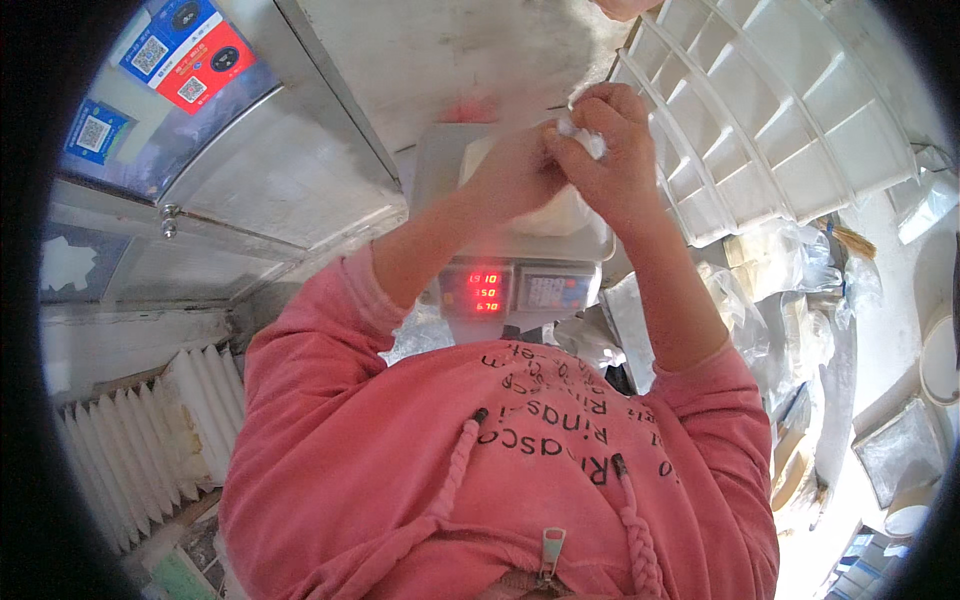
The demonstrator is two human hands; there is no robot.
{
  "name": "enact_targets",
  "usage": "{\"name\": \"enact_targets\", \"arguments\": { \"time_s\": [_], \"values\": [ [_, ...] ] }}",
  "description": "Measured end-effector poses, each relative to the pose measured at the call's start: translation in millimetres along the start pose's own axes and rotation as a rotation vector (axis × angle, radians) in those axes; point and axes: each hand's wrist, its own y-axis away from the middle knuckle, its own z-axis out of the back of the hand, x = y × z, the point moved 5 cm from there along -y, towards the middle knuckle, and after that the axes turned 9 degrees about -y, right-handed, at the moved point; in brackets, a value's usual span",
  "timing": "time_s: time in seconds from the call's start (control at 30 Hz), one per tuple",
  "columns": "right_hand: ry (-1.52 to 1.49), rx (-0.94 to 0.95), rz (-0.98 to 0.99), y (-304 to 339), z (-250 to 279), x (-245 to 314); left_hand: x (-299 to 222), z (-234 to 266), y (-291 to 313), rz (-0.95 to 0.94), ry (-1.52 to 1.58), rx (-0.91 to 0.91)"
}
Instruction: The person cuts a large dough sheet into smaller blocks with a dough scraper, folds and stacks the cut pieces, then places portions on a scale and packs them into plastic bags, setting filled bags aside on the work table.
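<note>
Both my hands meet above an electronic scale (430, 190) with a lit red display (486, 292). My right hand (615, 145) is closed, its thumb and fingers pinching crumpled white plastic (590, 143), perhaps the neck of a bag. My left hand (518, 168) is pressed up against it from the other side; its fingers are mostly hidden and blurred. Beneath the hands, a pale cream-coloured item (565, 215) rests on the weighing pan, partly covered by my left hand and wrist. I cannot make out whether the plastic wraps it.
A white plastic lattice crate (760, 120) stands tilted at the right. Metal cabinet panels (250, 160) with coloured code cards (190, 60) are at the left. Another person's hand (625, 8) shows at the top edge. Clear plastic bags (790, 265) lie at the right, and a white radiator (150, 440) is lower left.
</note>
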Motion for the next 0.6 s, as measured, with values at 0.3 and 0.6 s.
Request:
{"name": "enact_targets", "arguments": {
  "time_s": [0.3, 0.6],
  "values": [
    [-0.946, -0.028, -1.063, 60.3, -68.2, -90.7, -14.7, 37.9, -8.8, -0.187, -0.664, 0.206],
    [-0.751, 0.808, -0.898, 41.5, -81.4, -90.1, 47.0, 36.4, -39.3, -0.048, -0.192, 0.214]
  ]
}}
